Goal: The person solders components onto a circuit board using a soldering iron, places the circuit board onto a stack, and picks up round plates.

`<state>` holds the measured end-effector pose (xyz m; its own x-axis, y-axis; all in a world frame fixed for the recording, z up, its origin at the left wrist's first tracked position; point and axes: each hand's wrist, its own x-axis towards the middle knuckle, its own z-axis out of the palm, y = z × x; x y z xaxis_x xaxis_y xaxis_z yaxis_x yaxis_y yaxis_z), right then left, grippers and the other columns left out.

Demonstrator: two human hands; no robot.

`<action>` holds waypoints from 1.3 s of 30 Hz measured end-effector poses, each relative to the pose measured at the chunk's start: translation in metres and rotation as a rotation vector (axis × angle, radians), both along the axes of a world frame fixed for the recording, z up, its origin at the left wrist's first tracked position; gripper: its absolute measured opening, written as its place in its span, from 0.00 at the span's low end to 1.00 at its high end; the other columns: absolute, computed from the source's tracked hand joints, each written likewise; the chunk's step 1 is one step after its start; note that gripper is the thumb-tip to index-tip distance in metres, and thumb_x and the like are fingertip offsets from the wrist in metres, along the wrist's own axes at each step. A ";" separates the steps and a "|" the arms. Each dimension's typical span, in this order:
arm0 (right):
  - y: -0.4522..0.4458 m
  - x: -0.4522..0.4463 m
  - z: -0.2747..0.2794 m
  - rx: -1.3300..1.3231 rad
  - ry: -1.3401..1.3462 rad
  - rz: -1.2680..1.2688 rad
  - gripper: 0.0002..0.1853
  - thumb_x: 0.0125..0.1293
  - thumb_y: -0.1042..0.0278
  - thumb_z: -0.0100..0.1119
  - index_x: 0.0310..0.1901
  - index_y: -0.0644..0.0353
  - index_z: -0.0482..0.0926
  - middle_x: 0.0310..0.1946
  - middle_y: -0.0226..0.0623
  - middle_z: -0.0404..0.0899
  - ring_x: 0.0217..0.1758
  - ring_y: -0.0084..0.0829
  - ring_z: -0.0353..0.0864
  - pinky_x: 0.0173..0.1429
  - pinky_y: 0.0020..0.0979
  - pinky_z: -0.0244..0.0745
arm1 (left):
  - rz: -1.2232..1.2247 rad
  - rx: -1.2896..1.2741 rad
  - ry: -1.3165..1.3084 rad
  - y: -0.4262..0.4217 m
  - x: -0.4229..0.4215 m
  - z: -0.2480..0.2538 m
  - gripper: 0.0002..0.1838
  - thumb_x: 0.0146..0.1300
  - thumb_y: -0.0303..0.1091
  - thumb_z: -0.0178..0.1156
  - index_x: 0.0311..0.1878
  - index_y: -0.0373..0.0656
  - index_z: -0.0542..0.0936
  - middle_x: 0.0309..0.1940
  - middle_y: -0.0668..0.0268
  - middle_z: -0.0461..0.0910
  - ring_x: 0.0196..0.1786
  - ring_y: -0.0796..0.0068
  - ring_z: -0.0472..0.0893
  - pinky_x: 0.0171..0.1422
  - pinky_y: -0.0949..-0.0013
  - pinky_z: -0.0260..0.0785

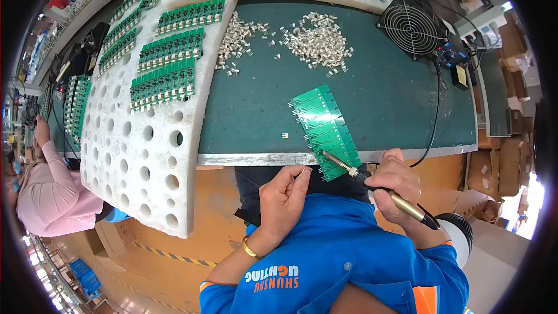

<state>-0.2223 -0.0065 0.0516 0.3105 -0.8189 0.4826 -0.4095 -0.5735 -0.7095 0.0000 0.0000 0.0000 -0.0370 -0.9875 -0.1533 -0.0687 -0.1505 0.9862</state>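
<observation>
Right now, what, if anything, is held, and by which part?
Right hand: a soldering iron, by its handle. Left hand: a thin wire, probably solder, pinched apparently near one end.

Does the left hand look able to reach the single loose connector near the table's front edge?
Probably yes: the loose connector lies past the table edge from the left hand, apparently unblocked, though it seems to pinch a thin wire.

Passage between foam board (pixel 161 152) and circuit board (pixel 324 125); lone connector (pixel 285 135) within

I'm on one head cam: wide fisheye, facing forward and steeply down, close over the bench (pixel 250 110).
</observation>
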 end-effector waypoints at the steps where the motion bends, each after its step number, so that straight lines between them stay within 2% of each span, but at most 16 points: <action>1: 0.001 0.000 0.002 0.009 0.004 0.007 0.11 0.63 0.61 0.63 0.37 0.60 0.81 0.23 0.33 0.77 0.22 0.30 0.71 0.38 0.35 0.64 | 0.001 0.004 0.002 0.000 -0.001 0.001 0.07 0.67 0.29 0.60 0.43 0.35 0.82 0.18 0.80 0.68 0.22 0.93 0.60 0.25 0.83 0.50; 9: -0.002 0.009 -0.005 -0.003 -0.018 0.016 0.09 0.63 0.63 0.63 0.37 0.61 0.81 0.22 0.32 0.76 0.21 0.29 0.70 0.37 0.34 0.63 | -0.013 -0.016 -0.072 -0.004 0.006 0.005 0.08 0.66 0.30 0.61 0.41 0.35 0.83 0.17 0.80 0.66 0.21 0.93 0.58 0.24 0.82 0.49; 20: -0.002 0.006 0.000 -0.057 0.062 0.044 0.10 0.50 0.73 0.66 0.36 0.59 0.81 0.22 0.30 0.76 0.22 0.29 0.73 0.35 0.33 0.62 | -0.045 -0.038 -0.083 -0.004 0.001 0.002 0.09 0.65 0.32 0.63 0.42 0.36 0.83 0.16 0.80 0.64 0.20 0.93 0.57 0.23 0.81 0.48; 27: 0.000 0.000 0.005 -0.073 0.081 0.003 0.11 0.50 0.74 0.65 0.38 0.59 0.80 0.22 0.29 0.75 0.23 0.29 0.73 0.36 0.33 0.62 | -0.039 -0.029 -0.078 -0.004 0.001 0.001 0.08 0.64 0.31 0.63 0.42 0.36 0.83 0.16 0.80 0.64 0.20 0.93 0.57 0.23 0.81 0.49; 29: 0.001 -0.002 0.006 -0.064 0.075 -0.013 0.11 0.51 0.74 0.65 0.38 0.58 0.80 0.22 0.29 0.75 0.23 0.29 0.72 0.36 0.33 0.62 | -0.036 -0.033 -0.102 -0.005 0.000 0.001 0.07 0.62 0.28 0.65 0.40 0.37 0.83 0.13 0.74 0.62 0.18 0.90 0.60 0.22 0.79 0.55; 39: -0.001 -0.002 0.004 -0.061 0.054 0.011 0.11 0.50 0.75 0.65 0.38 0.58 0.80 0.22 0.28 0.76 0.22 0.28 0.72 0.36 0.33 0.62 | -0.045 -0.030 -0.120 -0.006 0.001 0.002 0.06 0.62 0.28 0.65 0.39 0.38 0.83 0.12 0.75 0.61 0.18 0.90 0.58 0.22 0.79 0.55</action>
